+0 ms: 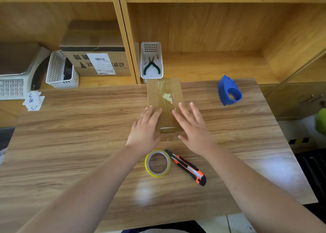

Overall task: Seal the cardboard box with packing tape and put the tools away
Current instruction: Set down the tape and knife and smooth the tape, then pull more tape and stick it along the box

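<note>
Both hands flat, fingers spread, gripping nothing: my left hand [145, 126] & right hand [191, 125] press the taped cardboard box [165, 93] top. Tape roll [157, 162] + utility knife [187, 167] just behind my wrists. Blue dispenser [229, 91] fwd-right of R hand.

Single head-worn view looks forward and steeply down, close over the table [70, 126]; wide-angle.

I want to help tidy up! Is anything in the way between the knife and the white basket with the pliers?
Yes. The cardboard box and both hands on it sit between the utility knife and the white basket.
</note>
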The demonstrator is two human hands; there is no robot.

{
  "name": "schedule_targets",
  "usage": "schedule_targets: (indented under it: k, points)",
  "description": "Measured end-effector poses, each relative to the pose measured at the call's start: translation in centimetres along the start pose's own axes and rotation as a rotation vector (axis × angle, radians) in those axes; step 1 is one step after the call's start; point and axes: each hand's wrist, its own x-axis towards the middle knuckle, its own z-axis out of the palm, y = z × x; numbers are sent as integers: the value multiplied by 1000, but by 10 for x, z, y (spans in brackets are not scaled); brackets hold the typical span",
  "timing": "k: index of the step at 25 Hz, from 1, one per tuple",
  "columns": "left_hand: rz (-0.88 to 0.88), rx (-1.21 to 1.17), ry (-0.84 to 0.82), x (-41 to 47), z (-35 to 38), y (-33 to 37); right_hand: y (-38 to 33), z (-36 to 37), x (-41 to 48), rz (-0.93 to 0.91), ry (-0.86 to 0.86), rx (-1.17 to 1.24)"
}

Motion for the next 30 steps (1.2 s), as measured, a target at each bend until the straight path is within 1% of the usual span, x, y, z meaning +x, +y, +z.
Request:
schedule_targets:
  k: [2,3,4,5,7,8,9,11,12,14,17,19,22,24,27,30]
  points:
    - [-177,-271,143,-29,6,-7,-2,10,-33,72,246,169]
    - [-273,-352,164,-45,13,-12,-4,22,-50,124,302,258]
    - [-355,-390,144,-58,22,-17,-8,34,-64,190,257,357]
    - [-392,-387,110,-69,34,-21,-13,47,-75,281,129,464]
    - [-325,-337,37,-81,57,-23,-27,73,-86,436,-205,663]
    - [-282,-345,-32,-83,67,-20,-34,85,-87,488,-304,715]
    - [-260,-369,-133,-84,73,-13,-42,96,-86,536,-341,739]
    - [-269,-418,-337,-81,82,2,-53,110,-78,631,-306,777]
    - [-287,-429,-395,-77,84,8,-58,113,-73,651,-284,769]
    - [-324,-428,-450,-72,86,13,-62,114,-68,613,-260,726]
    - [-385,-475,-431,-67,82,12,-61,117,-67,587,-232,720]
    - [-413,-524,-388,-66,75,11,-60,116,-68,542,-190,719]
    - [-492,-694,-274,-65,64,9,-58,109,-62,470,-119,745]
    - [-521,-792,-253,-63,58,8,-57,105,-55,450,-70,783]
    - [-533,-844,-246,-60,57,4,-56,98,-46,417,15,816]
    - [-581,-915,-217,-57,58,-2,-53,91,-40,457,-21,887]
